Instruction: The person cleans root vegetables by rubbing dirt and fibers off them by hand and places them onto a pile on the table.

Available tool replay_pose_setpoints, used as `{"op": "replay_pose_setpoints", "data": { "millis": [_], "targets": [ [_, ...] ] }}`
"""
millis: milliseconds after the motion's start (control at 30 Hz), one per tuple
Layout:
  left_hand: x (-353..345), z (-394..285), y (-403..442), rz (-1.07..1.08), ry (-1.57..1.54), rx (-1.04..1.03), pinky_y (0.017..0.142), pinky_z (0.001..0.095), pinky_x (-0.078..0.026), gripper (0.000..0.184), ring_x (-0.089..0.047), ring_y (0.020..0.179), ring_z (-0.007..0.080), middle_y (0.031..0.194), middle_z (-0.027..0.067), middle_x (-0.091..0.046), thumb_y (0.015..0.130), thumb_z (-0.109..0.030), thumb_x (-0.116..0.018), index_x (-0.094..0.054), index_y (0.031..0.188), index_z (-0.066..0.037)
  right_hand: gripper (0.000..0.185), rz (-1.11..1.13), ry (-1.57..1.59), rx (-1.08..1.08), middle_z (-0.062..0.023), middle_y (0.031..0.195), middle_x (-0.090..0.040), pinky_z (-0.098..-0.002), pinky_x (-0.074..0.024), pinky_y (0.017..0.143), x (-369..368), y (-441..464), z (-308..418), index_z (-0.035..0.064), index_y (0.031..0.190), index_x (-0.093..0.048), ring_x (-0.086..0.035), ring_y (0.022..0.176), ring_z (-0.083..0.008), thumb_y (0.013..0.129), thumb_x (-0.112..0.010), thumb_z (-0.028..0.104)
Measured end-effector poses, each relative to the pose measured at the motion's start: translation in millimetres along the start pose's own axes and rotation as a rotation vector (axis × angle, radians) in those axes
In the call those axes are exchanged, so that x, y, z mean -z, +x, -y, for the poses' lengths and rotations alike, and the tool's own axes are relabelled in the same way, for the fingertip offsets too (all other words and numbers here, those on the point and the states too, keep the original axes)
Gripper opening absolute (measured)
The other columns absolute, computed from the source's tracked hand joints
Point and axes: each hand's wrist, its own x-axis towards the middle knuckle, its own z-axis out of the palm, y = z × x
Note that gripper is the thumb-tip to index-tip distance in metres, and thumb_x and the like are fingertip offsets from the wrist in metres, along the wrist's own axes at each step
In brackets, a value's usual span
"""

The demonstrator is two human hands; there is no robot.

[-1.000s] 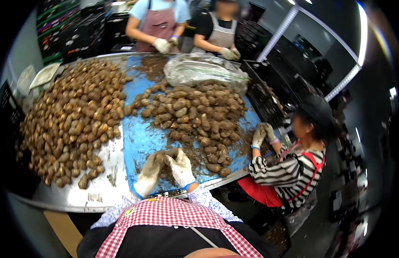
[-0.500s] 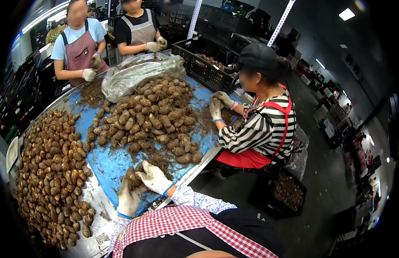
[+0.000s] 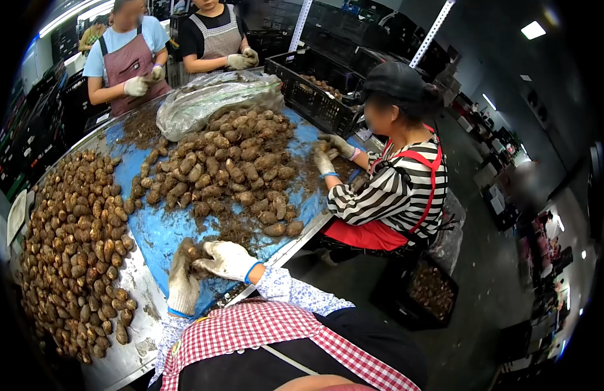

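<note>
Close to the near table edge, my left hand (image 3: 182, 287), in a soiled white knit glove, is closed around a small brown taro (image 3: 196, 252). My right hand (image 3: 227, 260), gloved as well, has its thumb and fingers against the same taro from the right. Part of the taro is hidden by the gloves. Ahead of both hands lies a heap of hairy, dirt-covered taros (image 3: 233, 166) on a blue plastic sheet (image 3: 152, 244). Loose root fibres (image 3: 230, 231) lie between my hands and the heap. To the left spreads a large pile of cleaner taros (image 3: 74, 254) on the metal tabletop (image 3: 142, 313).
A clear plastic bag (image 3: 204, 107) lies behind the heap. A black crate (image 3: 308, 98) with taros stands at the back right. One gloved co-worker (image 3: 396, 169) sits at the right side; two more stand across the table. A bin (image 3: 412, 293) sits on the floor.
Both hands have shifted slightly left, and my right hand's fingers are straighter on the taro. The co-worker at the right has lowered their hands, and the far-left one has brought theirs together.
</note>
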Motion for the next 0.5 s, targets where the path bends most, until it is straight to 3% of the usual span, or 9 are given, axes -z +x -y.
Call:
{"op": "replay_pose_setpoints", "data": {
  "millis": [33,167,200,233,333,367,400,467,500],
  "targets": [
    [-12.0,-3.6,-5.4,0.041,0.033,-0.054,0.101,0.0349,-0.044,0.046,-0.051,0.121,0.0216,0.134,0.0123,-0.052,0.104,-0.028,-0.042,-0.040,0.143,-0.003,0.043,0.012,0.015,0.032,-0.0229,0.084,-0.063,-0.0447,-0.0497,0.070,-11.1,4.4,-6.7,0.0012,0.093,-0.058,-0.063,0.083,-0.0398,0.093,-0.056,0.044],
    [-18.5,-17.3,-7.5,-0.040,-0.081,0.025,0.100,0.0349,-0.044,0.046,-0.052,0.119,0.0215,0.135,0.0118,-0.052,0.103,-0.026,-0.044,-0.040,0.143,-0.003,0.010,0.117,0.242,0.119,-0.0112,0.083,-0.063,-0.0292,-0.0562,0.080,-26.6,12.0,-9.7,0.0010,0.092,-0.059,-0.064,0.084,-0.0243,0.095,-0.056,0.010],
    [-25.6,-27.0,-9.0,-0.020,-0.135,0.029,0.097,0.0347,-0.045,0.046,-0.053,0.117,0.0211,0.132,0.0124,-0.054,0.103,-0.026,-0.044,-0.040,0.143,-0.004,0.006,0.060,0.819,0.172,-0.0072,0.087,-0.063,-0.0304,-0.0574,0.082,-36.0,8.8,-16.0,0.0025,0.091,-0.060,-0.062,0.083,-0.0200,0.094,-0.056,0.007],
    [-33.3,-36.7,-11.0,-0.001,-0.189,0.034,0.094,0.0344,-0.046,0.046,-0.054,0.114,0.0206,0.130,0.0130,-0.055,0.103,-0.027,-0.044,-0.040,0.144,-0.005,0.008,-0.022,0.742,0.182,-0.0059,0.083,-0.062,-0.0289,-0.0549,0.076,-25.0,9.1,-9.4,0.0030,0.088,-0.059,-0.060,0.079,-0.0173,0.094,-0.058,0.008],
    [-31.3,-44.3,-6.8,-0.100,-0.458,0.171,0.082,0.0388,-0.049,0.048,-0.059,0.093,0.0311,0.123,0.0211,-0.054,0.104,-0.037,-0.038,-0.038,0.142,-0.008,0.017,-0.238,0.478,0.122,-0.0029,0.071,-0.060,-0.0257,-0.0466,0.062,2.7,14.6,1.2,0.0045,0.079,-0.058,-0.055,0.067,-0.0120,0.095,-0.062,0.012],
    [-13.8,-41.5,-5.4,0.166,-0.473,0.132,0.087,0.0395,-0.048,0.057,-0.058,0.102,0.0286,0.125,0.0178,-0.055,0.102,-0.041,-0.043,-0.034,0.146,-0.006,0.016,-0.237,0.697,0.040,-0.0039,0.076,-0.062,-0.0251,-0.0457,0.065,0.0,19.5,-3.0,0.0044,0.081,-0.058,-0.054,0.071,-0.0117,0.095,-0.061,0.010],
    [-37.8,-58.9,-12.4,0.028,-0.452,0.117,0.081,0.0371,-0.049,0.055,-0.060,0.090,0.0269,0.121,0.0159,-0.057,0.104,-0.040,-0.040,-0.036,0.146,-0.006,0.009,-0.286,0.807,0.074,-0.0062,0.087,-0.065,-0.0259,-0.0476,0.070,-1.2,23.5,-6.3,0.0027,0.092,-0.062,-0.058,0.079,-0.0122,0.097,-0.058,0.008],
    [-38.2,-57.5,-5.1,0.212,-0.466,0.054,0.077,0.0364,-0.049,0.051,-0.059,0.085,0.0241,0.118,0.0147,-0.058,0.104,-0.040,-0.040,-0.041,0.142,-0.005,0.013,-0.337,0.698,0.123,-0.0079,0.099,-0.067,-0.0268,-0.0495,0.079,3.1,26.7,-9.5,0.0000,0.106,-0.063,-0.061,0.090,-0.0135,0.097,-0.056,0.005],
    [-42.0,-57.2,-3.4,0.188,-0.506,0.080,0.076,0.0363,-0.049,0.050,-0.059,0.085,0.0236,0.118,0.0145,-0.059,0.104,-0.039,-0.040,-0.042,0.141,-0.005,0.017,-0.331,0.768,0.122,-0.0086,0.103,-0.067,-0.0274,-0.0500,0.081,6.7,23.2,-7.5,-0.0012,0.112,-0.062,-0.062,0.093,-0.0144,0.096,-0.057,0.005]
  ]
}}
